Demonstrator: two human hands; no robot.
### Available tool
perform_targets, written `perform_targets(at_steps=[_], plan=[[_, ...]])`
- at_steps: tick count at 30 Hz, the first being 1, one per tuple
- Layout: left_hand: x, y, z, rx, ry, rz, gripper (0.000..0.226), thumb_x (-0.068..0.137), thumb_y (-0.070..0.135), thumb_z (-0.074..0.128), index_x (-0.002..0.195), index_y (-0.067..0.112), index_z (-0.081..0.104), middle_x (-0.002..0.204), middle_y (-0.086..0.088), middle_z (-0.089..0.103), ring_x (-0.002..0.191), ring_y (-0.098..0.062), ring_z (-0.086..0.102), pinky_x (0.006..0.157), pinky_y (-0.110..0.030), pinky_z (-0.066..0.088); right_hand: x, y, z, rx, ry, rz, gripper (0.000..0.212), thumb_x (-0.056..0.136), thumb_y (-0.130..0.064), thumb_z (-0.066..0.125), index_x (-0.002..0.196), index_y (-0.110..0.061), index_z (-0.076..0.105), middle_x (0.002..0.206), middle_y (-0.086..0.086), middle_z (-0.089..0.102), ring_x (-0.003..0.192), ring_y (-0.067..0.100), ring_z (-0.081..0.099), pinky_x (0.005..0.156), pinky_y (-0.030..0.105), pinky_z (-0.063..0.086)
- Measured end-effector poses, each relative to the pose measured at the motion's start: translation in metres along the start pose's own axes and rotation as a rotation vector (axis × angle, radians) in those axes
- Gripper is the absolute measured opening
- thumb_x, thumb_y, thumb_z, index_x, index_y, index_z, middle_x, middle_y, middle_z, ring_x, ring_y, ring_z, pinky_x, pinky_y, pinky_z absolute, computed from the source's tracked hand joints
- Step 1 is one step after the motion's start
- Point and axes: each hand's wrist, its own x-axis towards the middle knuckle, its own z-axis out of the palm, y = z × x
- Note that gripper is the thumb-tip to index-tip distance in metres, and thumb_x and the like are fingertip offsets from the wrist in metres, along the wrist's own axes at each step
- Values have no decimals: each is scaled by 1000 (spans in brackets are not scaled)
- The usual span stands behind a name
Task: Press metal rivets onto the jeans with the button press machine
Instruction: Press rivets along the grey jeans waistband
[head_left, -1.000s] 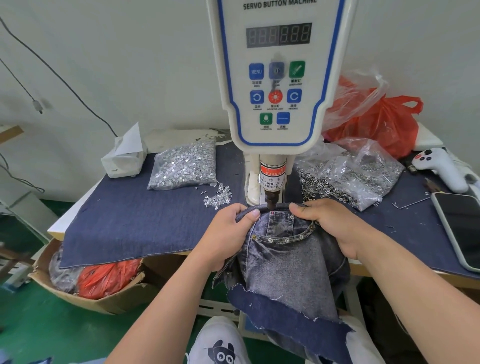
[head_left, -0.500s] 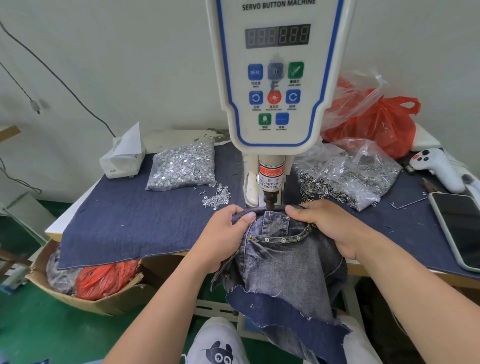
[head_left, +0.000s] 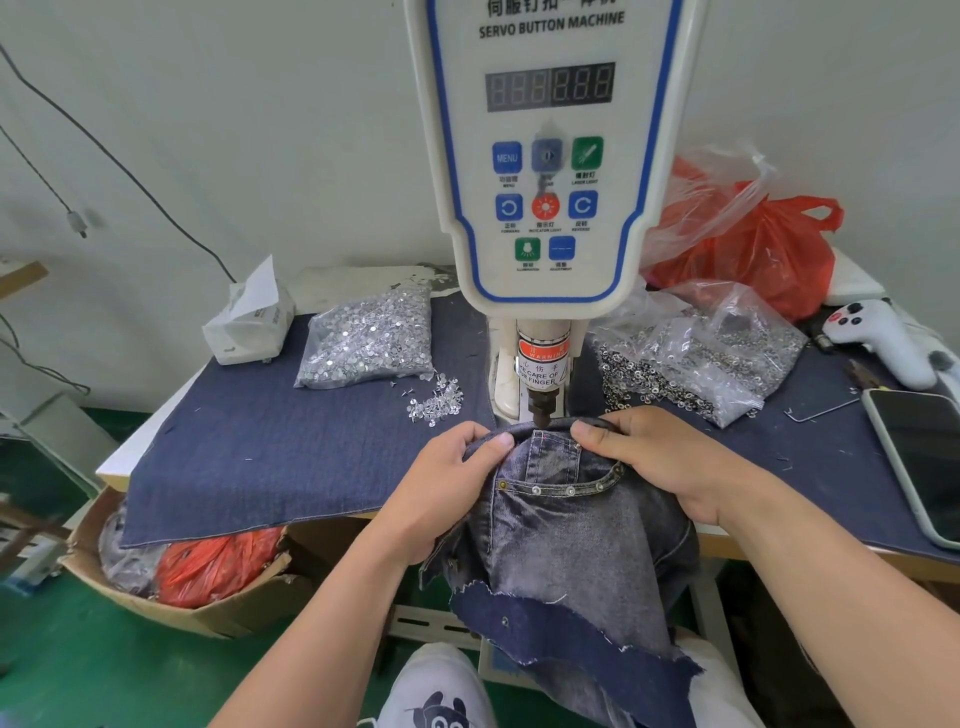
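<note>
Grey-blue jeans (head_left: 571, 540) hang off the table's front edge, their waistband lying under the punch (head_left: 540, 408) of the white servo button machine (head_left: 550, 171). My left hand (head_left: 441, 493) grips the waistband just left of the punch, thumb on top. My right hand (head_left: 660, 462) grips the band on the right side. A row of metal rivets (head_left: 569, 490) runs along the pocket edge between my hands.
A clear bag of silver rivets (head_left: 369, 340) and loose rivets (head_left: 436, 402) lie left of the machine; a bag of ring parts (head_left: 696, 358) lies right. A tissue box (head_left: 249, 322), phone (head_left: 919, 462), white controller (head_left: 883, 338), red bag (head_left: 753, 249) and a floor carton (head_left: 171, 592) surround the denim-covered table (head_left: 291, 447).
The jeans and both hands have stayed at the punch with the same hold. The camera has tilted up slightly, showing more of the machine's panel.
</note>
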Motion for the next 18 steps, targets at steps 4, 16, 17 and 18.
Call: perform_targets(at_steps=[4,16,17,18], plan=[[-1,-3,-3,-5,-50,21,20,101,42,68,96,22,65,72,17,68,67,-1,61,63,-15,44,0,0,0,1,2,10,21,93,-43,69,92,-26,82,102,5,80,98,17,76,81,28,56],[2,-8,-5,26,-57,72,17,101,35,70,97,20,63,64,21,62,57,3,53,53,-8,39,-1,0,-1,14,-24,-4,28,84,-48,71,92,-24,82,104,7,80,99,18,76,76,25,58],[2,-8,-5,20,-59,71,17,101,35,70,98,20,63,65,21,63,57,3,54,53,-8,39,-1,1,-1,15,-27,-7,29,83,-48,71,92,-24,82,104,7,80,99,19,76,77,26,58],[2,-8,-5,18,-60,71,16,101,34,70,98,20,63,65,21,63,58,3,55,54,-8,40,-1,1,-1,15,-29,-10,30,82,-49,71,92,-23,82,104,7,80,99,19,76,79,27,58]])
